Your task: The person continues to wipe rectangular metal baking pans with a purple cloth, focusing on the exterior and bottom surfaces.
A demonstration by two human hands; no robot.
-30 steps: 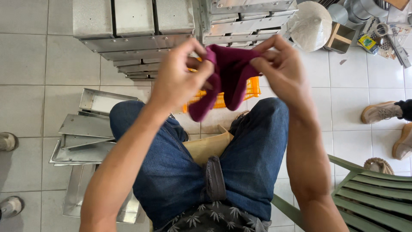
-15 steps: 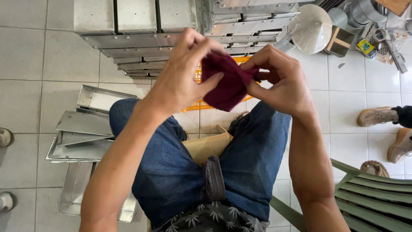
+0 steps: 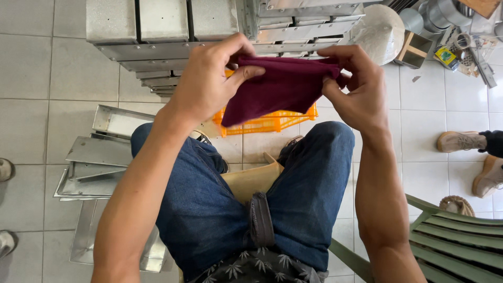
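Above the knees of a seated person in blue jeans [image 3: 209, 199], a dark red cloth [image 3: 277, 89] is stretched between both hands. The left hand [image 3: 207, 81] pinches the cloth's near-left top edge, thumb on the front and fingers curled behind it, closed tight on the fabric. The right hand [image 3: 356, 86] grips the opposite top corner the same way, fingers folded over the edge. The cloth hangs folded, its lower corner drooping toward the left knee. Behind it on the tiled floor [image 3: 42, 78] sits an orange crate [image 3: 272, 121], mostly hidden by the cloth. Beyond the crate stands a stack of grey metal moulds [image 3: 173, 26], and more flat metal trays [image 3: 99, 167] lie on the floor beside the left leg. A green plastic chair [image 3: 456, 241] shows at the lower right, near a pair of tan shoes [image 3: 463, 141] that belong to another person. A pale, round object [image 3: 380, 31] at the top right may be a bag or a bowl; the view is too poor to say.
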